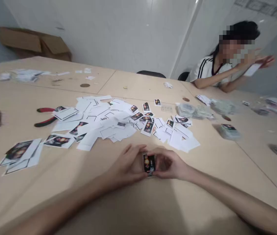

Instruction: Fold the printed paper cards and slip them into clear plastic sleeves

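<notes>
A small dark printed card point(149, 164) with an orange and white picture is held upright-side toward me, low in the middle of the head view. My left hand point(131, 164) grips its left edge, fingers curved round it. On the other side, my right hand point(169, 164) pinches its right edge between thumb and fingers. Whether the card lies in a clear case is hard to tell. Just beyond my hands lies a wide heap of white paper cards point(114, 120), several with the same dark picture.
Red-handled pliers point(45, 117) lie left of the heap, above a loose stack of cards point(21, 155). Clear packets point(187, 110) and a small clear stack point(229, 132) are at right. A person point(217, 70) sits at the far right. Behind, a cardboard box point(33, 42).
</notes>
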Available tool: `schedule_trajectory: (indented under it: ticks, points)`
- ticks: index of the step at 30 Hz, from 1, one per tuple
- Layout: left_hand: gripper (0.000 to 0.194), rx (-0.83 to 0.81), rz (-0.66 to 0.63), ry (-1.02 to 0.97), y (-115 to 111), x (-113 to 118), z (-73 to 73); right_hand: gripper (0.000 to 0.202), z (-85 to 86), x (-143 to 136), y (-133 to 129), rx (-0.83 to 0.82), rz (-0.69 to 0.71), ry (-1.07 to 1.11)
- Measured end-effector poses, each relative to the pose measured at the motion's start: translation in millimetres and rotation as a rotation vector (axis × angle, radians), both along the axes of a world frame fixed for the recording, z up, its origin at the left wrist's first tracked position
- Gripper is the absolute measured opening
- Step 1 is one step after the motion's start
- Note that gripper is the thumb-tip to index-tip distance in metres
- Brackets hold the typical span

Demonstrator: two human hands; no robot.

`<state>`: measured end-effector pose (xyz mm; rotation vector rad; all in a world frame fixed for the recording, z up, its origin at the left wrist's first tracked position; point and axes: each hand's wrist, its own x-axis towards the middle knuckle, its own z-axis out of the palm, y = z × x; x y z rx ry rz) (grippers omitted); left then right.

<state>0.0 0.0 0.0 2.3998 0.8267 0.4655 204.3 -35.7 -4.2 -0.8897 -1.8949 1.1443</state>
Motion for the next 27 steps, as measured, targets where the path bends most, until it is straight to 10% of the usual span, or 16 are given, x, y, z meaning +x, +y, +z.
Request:
schedule_trajectory:
  ticks: [27]
  points:
    - [0.06,-0.007,0.042,0.026,-6.6,4.3,4.9,0.054,-1.1,-1.2,-0.7,-0.097,0.036,0.002]
